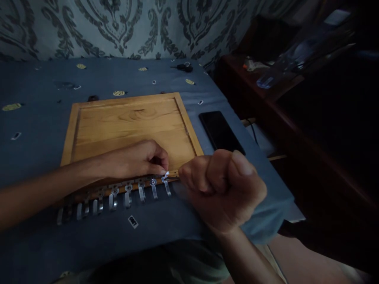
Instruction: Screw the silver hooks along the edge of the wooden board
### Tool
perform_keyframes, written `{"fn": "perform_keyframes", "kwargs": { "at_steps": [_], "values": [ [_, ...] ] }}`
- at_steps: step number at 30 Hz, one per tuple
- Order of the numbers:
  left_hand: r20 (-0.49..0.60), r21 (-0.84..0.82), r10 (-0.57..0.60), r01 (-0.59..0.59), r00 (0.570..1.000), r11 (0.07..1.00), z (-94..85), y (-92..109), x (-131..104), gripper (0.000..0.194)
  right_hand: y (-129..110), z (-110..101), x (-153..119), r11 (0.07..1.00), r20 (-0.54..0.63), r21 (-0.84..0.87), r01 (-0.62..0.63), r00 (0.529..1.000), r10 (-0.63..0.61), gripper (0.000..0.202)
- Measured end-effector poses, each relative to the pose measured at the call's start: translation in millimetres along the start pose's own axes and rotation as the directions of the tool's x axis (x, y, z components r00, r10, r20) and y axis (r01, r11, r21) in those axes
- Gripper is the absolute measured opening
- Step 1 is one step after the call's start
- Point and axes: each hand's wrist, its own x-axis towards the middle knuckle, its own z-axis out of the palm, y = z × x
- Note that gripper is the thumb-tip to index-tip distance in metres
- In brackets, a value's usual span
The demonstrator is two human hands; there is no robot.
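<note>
A framed wooden board (133,130) lies on the blue cloth, with a row of small metal hooks (128,197) along its near edge. My left hand (145,157) reaches across the board, thumb and finger pinched on the last metal hook (166,184) at the right end of the row. Closed in a fist just right of that hook is my right hand (223,185). A thin dark shaft, apparently of a screwdriver (173,178), runs from this fist to the hook; its handle is hidden inside the fingers.
A black phone (221,131) lies right of the board. Keys (184,67) rest toward the back of the blue cloth (35,157), near the patterned fabric (118,27). At right, a dark wooden furniture piece (266,98) bears a clear plastic bottle (274,75).
</note>
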Motion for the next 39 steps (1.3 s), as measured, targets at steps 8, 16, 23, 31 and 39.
{"fn": "perform_keyframes", "kwargs": {
  "at_steps": [8, 16, 23, 31, 39],
  "values": [
    [-0.008, 0.102, 0.012, -0.011, 1.000, 0.995, 2.7, -2.1, 2.9, 0.014, 0.0, -6.4, -1.7, 0.999, 0.033, 0.018, -0.029, 0.999, 0.028, 0.066],
    [-0.041, 0.218, -0.004, 0.013, 0.999, 0.976, 6.5, -3.7, 4.5, 0.017, -0.3, -2.1, 0.1, 0.999, 0.017, 0.046, -0.018, 1.000, 0.017, 0.065],
    [0.011, 0.137, 0.028, -0.029, 1.000, 0.990, 5.0, -9.5, 4.2, 0.017, 0.5, -2.2, -0.4, 1.000, 0.026, -0.004, 0.004, 1.000, -0.004, 0.066],
    [-0.125, 0.198, 0.165, -0.138, 0.978, 0.970, -1.0, -11.3, -20.4, 0.029, 1.7, -2.3, -3.3, 1.000, 0.012, 0.007, -0.030, 0.999, 0.030, 0.066],
    [-0.053, 0.634, 0.499, -0.357, 0.865, 0.686, 1.1, -44.0, -52.9, 0.037, 4.6, 0.6, -4.5, 0.998, -0.006, 0.054, -0.014, 1.000, 0.015, 0.068]
  ]
}}
